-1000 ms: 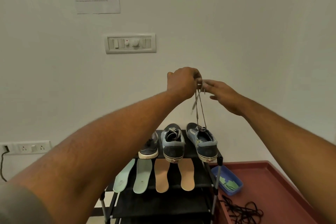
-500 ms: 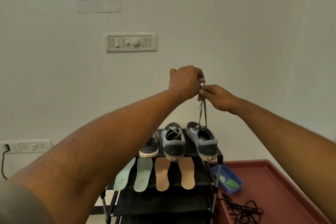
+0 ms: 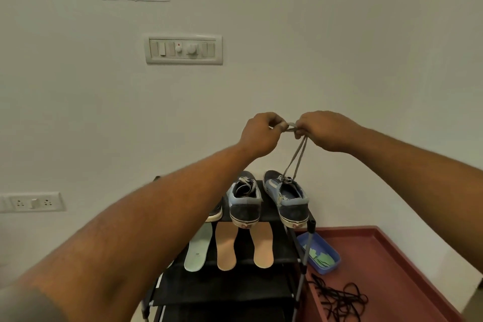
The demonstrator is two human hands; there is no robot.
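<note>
Two blue sneakers stand on the top shelf of a black shoe rack (image 3: 277,253). From the right sneaker (image 3: 287,198) a grey lace (image 3: 296,158) rises in two taut strands. My left hand (image 3: 260,134) and my right hand (image 3: 322,129) meet high above that shoe, and both pinch the lace ends between fingertips. The left sneaker (image 3: 245,201) has its laces lying loose on the tongue. A third dark shoe (image 3: 215,213) is mostly hidden behind my left forearm.
Insoles lie on the rack's second shelf: a pale green insole (image 3: 198,251) and two tan insoles (image 3: 226,248). A red tray (image 3: 392,256) at the right holds a small blue tub (image 3: 321,251) and a tangle of black laces (image 3: 339,298). The wall stands close behind.
My hands have shifted so the left one sits further left and the right one has risen level with it. The lace ends now stretch between both fingertips.
</note>
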